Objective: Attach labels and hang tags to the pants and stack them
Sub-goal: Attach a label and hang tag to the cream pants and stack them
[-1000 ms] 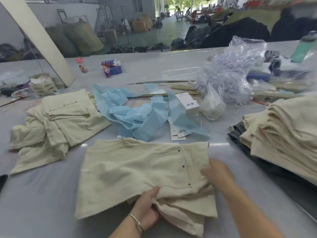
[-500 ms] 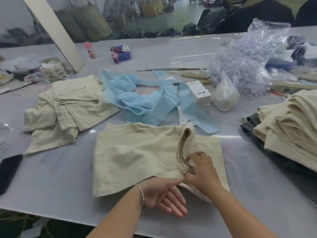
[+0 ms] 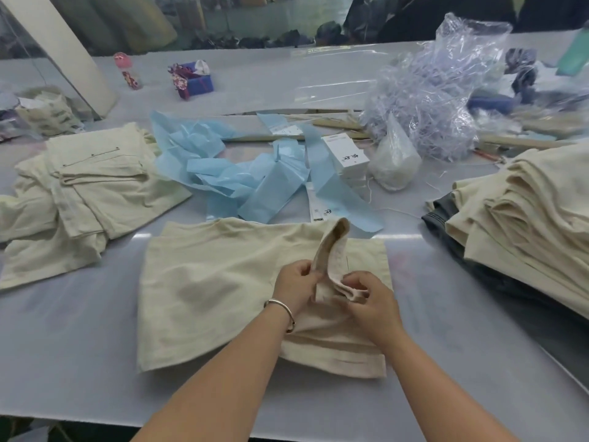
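Folded cream cotton pants lay near-centre on the pale grey desk. Left hand and right hand each pinched the raised waistband fold.

Materials and finishes on your work surface

Your pants are matt, cream woven cloth with a slightly coarse texture; the stacked pants match. The table is smooth with a soft sheen. The blue sheets look like thin, creased tissue paper. The hang tags are matt white card. The bag is glossy, crinkled clear plastic. Your bracelet is polished metal.
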`<action>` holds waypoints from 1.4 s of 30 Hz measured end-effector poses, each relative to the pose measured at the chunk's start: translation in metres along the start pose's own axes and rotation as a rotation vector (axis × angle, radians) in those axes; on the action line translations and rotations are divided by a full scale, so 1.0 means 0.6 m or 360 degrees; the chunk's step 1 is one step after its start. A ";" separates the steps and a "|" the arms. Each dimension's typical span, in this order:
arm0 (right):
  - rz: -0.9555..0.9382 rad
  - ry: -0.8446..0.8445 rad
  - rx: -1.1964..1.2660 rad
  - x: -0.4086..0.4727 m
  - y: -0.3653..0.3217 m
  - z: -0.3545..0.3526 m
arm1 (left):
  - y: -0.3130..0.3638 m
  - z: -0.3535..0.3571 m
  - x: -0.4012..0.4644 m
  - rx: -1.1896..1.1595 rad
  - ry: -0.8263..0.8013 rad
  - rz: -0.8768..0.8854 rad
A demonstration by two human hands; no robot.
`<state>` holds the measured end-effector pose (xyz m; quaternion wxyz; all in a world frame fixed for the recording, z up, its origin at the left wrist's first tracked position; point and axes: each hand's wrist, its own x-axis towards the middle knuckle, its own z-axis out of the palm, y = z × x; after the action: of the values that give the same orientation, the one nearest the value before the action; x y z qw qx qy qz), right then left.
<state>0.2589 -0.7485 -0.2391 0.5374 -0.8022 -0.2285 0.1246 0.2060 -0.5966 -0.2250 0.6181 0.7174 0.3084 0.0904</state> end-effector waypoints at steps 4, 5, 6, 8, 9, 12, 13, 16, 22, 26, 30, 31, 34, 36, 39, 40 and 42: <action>0.0443 0.0244 0.0652 0.011 0.019 -0.029 | -0.019 0.005 0.014 -0.0445 -0.0093 -0.0227; 0.0582 0.0265 0.0854 0.014 0.021 -0.032 | -0.023 0.003 0.016 -0.0517 -0.0100 -0.0273; 0.0689 0.0277 0.1017 0.015 0.023 -0.035 | -0.026 0.002 0.019 -0.0585 -0.0106 -0.0309; 0.0812 0.0324 0.1207 0.021 0.026 -0.040 | -0.029 0.000 0.026 -0.0679 -0.0136 -0.0365; 0.0843 0.0360 0.1256 0.024 0.028 -0.041 | -0.029 0.000 0.028 -0.0696 -0.0148 -0.0378; 0.0872 0.0444 0.1260 0.028 0.036 -0.043 | -0.033 0.005 0.029 -0.0671 -0.0147 -0.0375; 0.0870 0.0456 0.1232 0.028 0.037 -0.044 | -0.034 0.007 0.028 -0.0646 -0.0147 -0.0358; 0.0847 0.0460 0.1201 0.030 0.038 -0.042 | -0.037 0.008 0.029 -0.0610 -0.0136 -0.0324; 0.0829 0.0431 0.1259 0.031 0.045 -0.044 | -0.039 0.004 0.032 -0.0616 -0.0143 -0.0339; 0.0827 0.0433 0.1318 0.030 0.050 -0.046 | -0.040 0.006 0.030 -0.0639 -0.0140 -0.0335; 0.0837 0.0419 0.1356 0.024 0.047 -0.053 | -0.033 0.007 0.021 -0.0662 -0.0156 -0.0345; 0.0847 0.0430 0.1348 0.021 0.046 -0.054 | -0.029 0.009 0.016 -0.0648 -0.0168 -0.0352; 0.0715 0.0640 0.0871 0.020 0.040 -0.062 | -0.008 0.016 -0.005 -0.0407 -0.0372 -0.0273; 0.0449 0.0809 0.0441 0.031 0.022 -0.068 | 0.016 0.016 -0.022 -0.0172 -0.0641 -0.0178; 0.0164 0.0984 0.0246 0.060 -0.022 -0.068 | 0.033 -0.002 -0.030 0.0071 -0.0796 -0.0028; 0.0114 0.1022 0.0240 0.072 -0.036 -0.066 | 0.032 -0.016 -0.026 0.0129 -0.0744 0.0037; 0.0037 0.1052 0.0225 0.094 -0.060 -0.054 | 0.025 -0.051 -0.012 0.0215 -0.0576 0.0130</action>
<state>0.3138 -0.7350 -0.1909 0.6352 -0.7625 -0.0235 -0.1205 0.1900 -0.5758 -0.2025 0.6096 0.7738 0.1682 -0.0359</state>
